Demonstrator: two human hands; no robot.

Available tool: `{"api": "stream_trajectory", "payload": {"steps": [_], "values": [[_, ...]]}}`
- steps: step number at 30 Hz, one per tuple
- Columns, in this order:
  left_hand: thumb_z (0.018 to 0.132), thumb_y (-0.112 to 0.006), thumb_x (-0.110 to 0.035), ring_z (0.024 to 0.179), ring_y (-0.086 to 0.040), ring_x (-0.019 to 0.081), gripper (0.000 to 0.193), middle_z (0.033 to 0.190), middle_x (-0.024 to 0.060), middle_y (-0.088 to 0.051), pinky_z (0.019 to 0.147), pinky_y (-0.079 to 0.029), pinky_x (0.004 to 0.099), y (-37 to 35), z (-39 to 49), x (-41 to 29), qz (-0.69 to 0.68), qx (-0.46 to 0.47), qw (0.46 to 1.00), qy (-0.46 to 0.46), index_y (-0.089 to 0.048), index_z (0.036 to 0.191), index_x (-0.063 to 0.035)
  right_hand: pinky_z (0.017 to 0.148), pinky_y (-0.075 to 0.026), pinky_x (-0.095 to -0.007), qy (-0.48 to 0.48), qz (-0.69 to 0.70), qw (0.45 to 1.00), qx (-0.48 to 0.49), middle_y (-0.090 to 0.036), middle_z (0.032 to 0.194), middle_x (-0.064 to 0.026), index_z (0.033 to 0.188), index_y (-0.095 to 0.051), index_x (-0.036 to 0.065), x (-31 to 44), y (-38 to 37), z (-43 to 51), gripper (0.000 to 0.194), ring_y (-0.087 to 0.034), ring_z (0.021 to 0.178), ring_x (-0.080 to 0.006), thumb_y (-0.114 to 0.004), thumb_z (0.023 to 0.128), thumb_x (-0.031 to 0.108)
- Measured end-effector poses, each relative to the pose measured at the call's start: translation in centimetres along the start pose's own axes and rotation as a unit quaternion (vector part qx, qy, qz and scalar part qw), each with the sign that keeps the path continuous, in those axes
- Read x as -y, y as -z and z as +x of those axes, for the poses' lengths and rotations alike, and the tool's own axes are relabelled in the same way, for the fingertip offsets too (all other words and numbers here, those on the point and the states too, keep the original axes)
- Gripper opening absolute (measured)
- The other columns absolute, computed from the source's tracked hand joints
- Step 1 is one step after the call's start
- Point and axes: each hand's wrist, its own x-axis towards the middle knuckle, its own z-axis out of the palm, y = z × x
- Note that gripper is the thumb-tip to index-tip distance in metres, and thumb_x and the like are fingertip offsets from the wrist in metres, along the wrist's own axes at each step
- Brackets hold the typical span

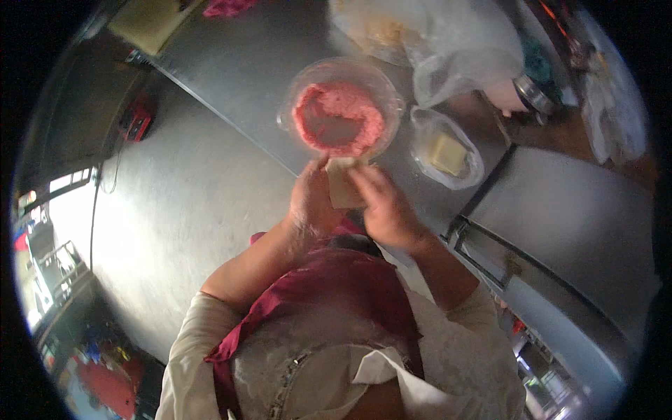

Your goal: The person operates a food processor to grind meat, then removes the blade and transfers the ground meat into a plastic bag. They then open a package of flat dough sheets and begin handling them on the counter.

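In the head view, a thin pale square sheet, possibly a dough wrapper [344, 190], lies across my left hand [311, 202], which holds it from beneath and at its side. My right hand [382, 205] is at the sheet's right edge, its fingers blurred and resting on or just over it. Just beyond both hands stands a clear round bowl [388, 79] with pink minced filling [362, 107] pushed up around its wall. To the right, a stack of pale yellowish squares [448, 154] sits in an open clear plastic bag [472, 176].
The bowl stands on a dark metal table [236, 63]. Large translucent plastic bags [462, 47] lie at the back right, near a metal container [533, 94]. A yellowish board [152, 23] is at the upper left. A metal-topped unit [567, 210] stands to the right.
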Motion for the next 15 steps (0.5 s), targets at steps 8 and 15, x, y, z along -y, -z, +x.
{"api": "stream_trajectory", "payload": {"steps": [8, 15], "values": [[0.094, -0.044, -0.039, 0.068, -0.057, 0.0202, 0.038, 0.078, 0.0063, -0.06, 0.062, -0.046, 0.0312, 0.7, 6.3, 4.4, 0.15, -0.046, 0.987, 0.043, -0.059, 0.096, -0.0043, 0.099, -0.038, -0.0463, 0.027, -0.091, 0.994, -0.05, -0.058, 0.115, -0.0154, 0.1, -0.062, 0.001, -2.2, 2.7, -7.3, 0.029, -0.051, 0.115, -0.0304, -0.052, 0.074, -0.005], [0.082, -0.058, -0.018, 0.07, -0.057, 0.0195, 0.015, 0.081, 0.0061, -0.057, 0.059, -0.044, 0.0289, 0.5, 11.3, 8.3, 0.72, 0.167, 0.666, -0.1, -0.061, 0.089, -0.0046, 0.084, -0.05, -0.0356, -0.21, 0.024, 0.928, -0.307, -0.065, 0.099, -0.013, 0.094, -0.063, 0.002, -6.9, 8.0, -14.5, 0.017, -0.064, 0.093, -0.0254, -0.051, 0.084, -0.006]]}}
